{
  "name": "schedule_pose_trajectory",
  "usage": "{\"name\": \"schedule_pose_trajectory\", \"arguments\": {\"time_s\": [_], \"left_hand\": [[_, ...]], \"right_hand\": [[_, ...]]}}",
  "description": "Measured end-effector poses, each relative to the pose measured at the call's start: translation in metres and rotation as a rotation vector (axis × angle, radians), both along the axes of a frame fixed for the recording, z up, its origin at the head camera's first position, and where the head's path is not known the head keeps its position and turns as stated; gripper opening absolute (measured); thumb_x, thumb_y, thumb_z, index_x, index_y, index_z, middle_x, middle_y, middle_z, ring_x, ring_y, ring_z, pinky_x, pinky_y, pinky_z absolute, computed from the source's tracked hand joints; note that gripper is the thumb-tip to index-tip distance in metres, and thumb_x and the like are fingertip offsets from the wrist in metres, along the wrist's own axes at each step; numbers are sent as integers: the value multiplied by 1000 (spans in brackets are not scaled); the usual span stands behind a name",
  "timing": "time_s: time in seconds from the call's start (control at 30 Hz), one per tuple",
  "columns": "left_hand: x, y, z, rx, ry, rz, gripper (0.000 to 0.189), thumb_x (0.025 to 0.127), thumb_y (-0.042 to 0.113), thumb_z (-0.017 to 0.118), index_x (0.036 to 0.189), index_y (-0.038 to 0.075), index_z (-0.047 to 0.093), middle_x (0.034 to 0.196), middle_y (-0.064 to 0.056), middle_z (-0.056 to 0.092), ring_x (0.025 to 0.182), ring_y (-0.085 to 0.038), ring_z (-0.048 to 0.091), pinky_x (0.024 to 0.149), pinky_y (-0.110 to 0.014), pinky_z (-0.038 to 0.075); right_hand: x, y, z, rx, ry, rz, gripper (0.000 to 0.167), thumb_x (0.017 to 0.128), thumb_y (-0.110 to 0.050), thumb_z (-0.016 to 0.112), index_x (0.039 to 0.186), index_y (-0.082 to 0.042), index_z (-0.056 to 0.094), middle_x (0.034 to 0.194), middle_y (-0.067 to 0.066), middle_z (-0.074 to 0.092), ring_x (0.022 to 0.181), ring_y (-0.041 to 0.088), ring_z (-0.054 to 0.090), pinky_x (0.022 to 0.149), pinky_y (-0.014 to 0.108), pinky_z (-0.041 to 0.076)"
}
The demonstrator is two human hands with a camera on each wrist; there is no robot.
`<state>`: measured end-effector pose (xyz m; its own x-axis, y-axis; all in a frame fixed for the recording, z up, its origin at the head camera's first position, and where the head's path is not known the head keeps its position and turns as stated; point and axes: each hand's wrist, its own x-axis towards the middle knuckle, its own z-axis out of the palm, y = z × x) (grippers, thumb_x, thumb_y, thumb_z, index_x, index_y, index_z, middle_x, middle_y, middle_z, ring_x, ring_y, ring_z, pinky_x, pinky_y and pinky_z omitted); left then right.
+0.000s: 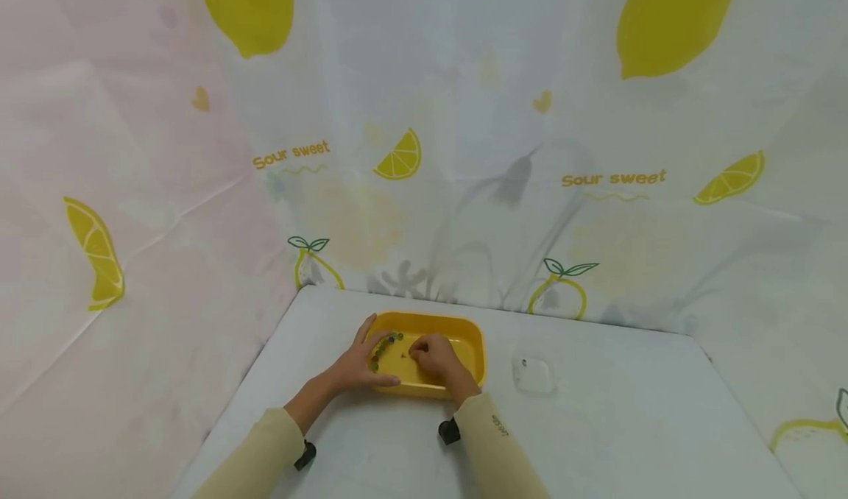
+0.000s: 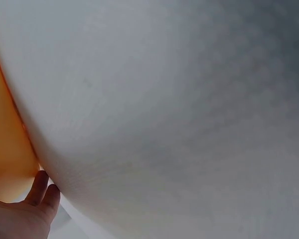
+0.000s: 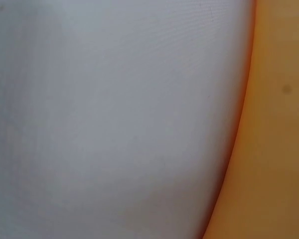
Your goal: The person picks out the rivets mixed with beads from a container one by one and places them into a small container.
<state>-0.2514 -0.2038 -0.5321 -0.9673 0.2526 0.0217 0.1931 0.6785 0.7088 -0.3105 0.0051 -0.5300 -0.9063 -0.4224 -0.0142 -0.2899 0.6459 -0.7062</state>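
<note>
A yellow plastic tray (image 1: 473,337) with rounded corners lies on the white table. My left hand (image 1: 354,365) spans its left end in the head view, fingers and thumb spread at the rim. In the left wrist view, fingertips (image 2: 41,177) are by the tray's outer wall. Small green and dark glass-like balls (image 1: 383,347) form a curved row inside, beside that hand. Over the tray's middle is my right hand (image 1: 433,355), fingers bent together and low; whether they pinch anything is hidden. Just left of them lies a tiny brownish piece (image 1: 403,355).
Right of the tray sits a clear, squarish plastic container or lid (image 1: 535,375) with a small dark spot at one corner. White cloth printed with lemons (image 1: 397,157) hangs behind the table (image 1: 609,411). Black wrist cameras (image 1: 449,431) are strapped under both sleeves.
</note>
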Motion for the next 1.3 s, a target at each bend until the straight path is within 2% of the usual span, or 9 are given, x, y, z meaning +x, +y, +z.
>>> {"name": "schedule_pose_trajectory", "arguments": {"time_s": [0.33,0.6,1.1,1.3], "left_hand": [[2,2,5,11,-9,15,96,72,54,83,150,21,39,167,-8,-6,147,-44,23,111,-64,32],[2,2,2,5,0,15,95,72,54,83,150,21,40,167,-10,-5,147,-45,23,110,-65,33],[1,0,1,-4,2,-7,97,71,58,82,150,20,40,167,-10,-6,147,-46,23,110,-64,34],[1,-1,2,14,2,-14,97,72,57,82,150,19,40,167,-9,-8,148,-45,21,111,-64,33]], "right_hand": [[0,-2,-1,-28,-21,-63,12,94,-13,65,92,-6,75,94,6,71,82,16,59,81,36,53],[1,-1,-2,-43,-5,-49,7,88,-10,71,87,-5,75,87,6,71,78,15,57,77,33,52],[3,0,-1,-71,-40,-98,13,88,-18,74,84,-7,70,83,4,66,74,15,56,72,32,51],[2,0,0,-79,-47,-73,15,83,-18,80,77,-8,70,76,1,65,70,13,54,67,28,50]]}}
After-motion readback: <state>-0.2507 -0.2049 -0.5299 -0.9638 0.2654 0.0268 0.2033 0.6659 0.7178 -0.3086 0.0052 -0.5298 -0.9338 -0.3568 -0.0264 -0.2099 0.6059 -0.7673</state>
